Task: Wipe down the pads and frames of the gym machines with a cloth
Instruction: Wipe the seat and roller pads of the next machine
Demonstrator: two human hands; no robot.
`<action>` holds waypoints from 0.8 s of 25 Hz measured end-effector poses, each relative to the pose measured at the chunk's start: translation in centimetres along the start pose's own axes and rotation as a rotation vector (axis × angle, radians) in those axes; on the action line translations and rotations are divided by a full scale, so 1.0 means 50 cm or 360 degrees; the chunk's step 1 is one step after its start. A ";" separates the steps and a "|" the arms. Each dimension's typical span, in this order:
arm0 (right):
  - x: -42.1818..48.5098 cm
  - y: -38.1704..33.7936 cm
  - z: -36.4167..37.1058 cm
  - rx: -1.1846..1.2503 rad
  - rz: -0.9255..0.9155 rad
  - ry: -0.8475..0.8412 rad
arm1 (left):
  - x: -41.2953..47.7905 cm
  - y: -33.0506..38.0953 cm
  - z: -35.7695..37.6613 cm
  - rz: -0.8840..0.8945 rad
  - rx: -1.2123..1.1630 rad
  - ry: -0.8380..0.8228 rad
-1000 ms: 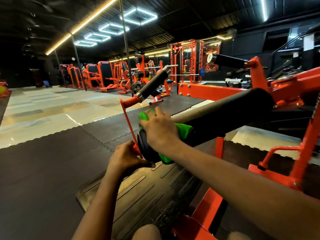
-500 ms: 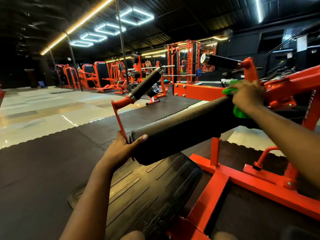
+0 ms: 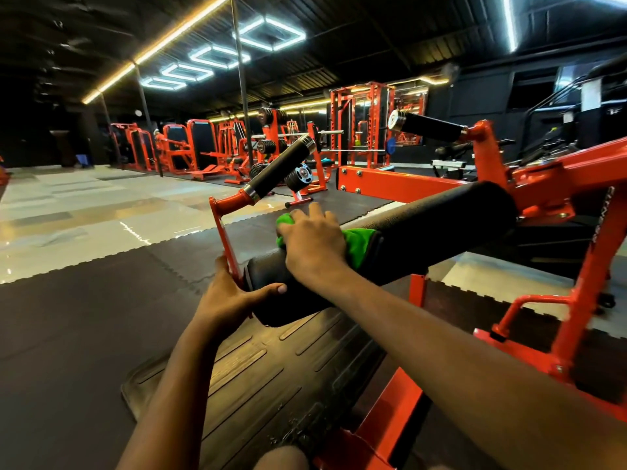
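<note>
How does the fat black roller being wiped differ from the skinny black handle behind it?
The roller is far thicker than the handle. The right hand presses a green cloth on the roller, and the left hand grips its bracket; nothing touches the handle. The handle has shiny metal collars; the roller shows none. Both are black and cylindrical.

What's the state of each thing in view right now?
roller pad: mounted on the orange frame, near end held.
green cloth: draped over the pad, pinned under a hand.
right hand: fingers spread, pressing the cloth onto the pad.
left hand: gripping the pad's near end, thumb across it.
footplate: lying flat below the pad.
</note>
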State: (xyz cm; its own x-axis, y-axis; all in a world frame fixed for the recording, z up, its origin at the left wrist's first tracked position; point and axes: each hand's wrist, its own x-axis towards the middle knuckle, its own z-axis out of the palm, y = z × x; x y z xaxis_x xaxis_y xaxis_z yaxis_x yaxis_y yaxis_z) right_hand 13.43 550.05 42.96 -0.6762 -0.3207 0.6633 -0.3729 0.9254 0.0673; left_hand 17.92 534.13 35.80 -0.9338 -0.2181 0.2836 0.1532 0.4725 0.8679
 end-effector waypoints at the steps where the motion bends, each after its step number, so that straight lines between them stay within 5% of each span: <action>1: 0.002 0.009 -0.003 -0.0001 -0.0032 0.0014 | -0.007 0.005 0.004 0.0047 0.0015 0.0071; 7: 0.016 0.255 -0.007 -0.0110 0.0225 0.0111 | -0.055 0.071 0.037 0.0569 0.0718 0.0449; 13: 0.039 0.572 -0.042 -0.0060 0.0926 0.0221 | -0.036 0.145 0.079 0.0577 0.1226 -0.0163; 17: 0.011 0.507 0.008 -0.0081 0.0783 0.0410 | -0.046 0.152 0.112 0.0643 0.1413 0.0129; 20: 0.033 0.563 -0.014 -0.0099 0.0753 0.0267 | -0.067 0.146 0.119 0.0714 0.1413 0.0237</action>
State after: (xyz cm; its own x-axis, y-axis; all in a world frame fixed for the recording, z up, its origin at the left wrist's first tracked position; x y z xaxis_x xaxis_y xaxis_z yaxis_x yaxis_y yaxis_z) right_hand 2.28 575.74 46.47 -0.6486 0.1689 0.7421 -0.0084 0.9734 -0.2289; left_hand 20.23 543.37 38.77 -0.7896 0.0605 0.6106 0.1278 0.9895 0.0673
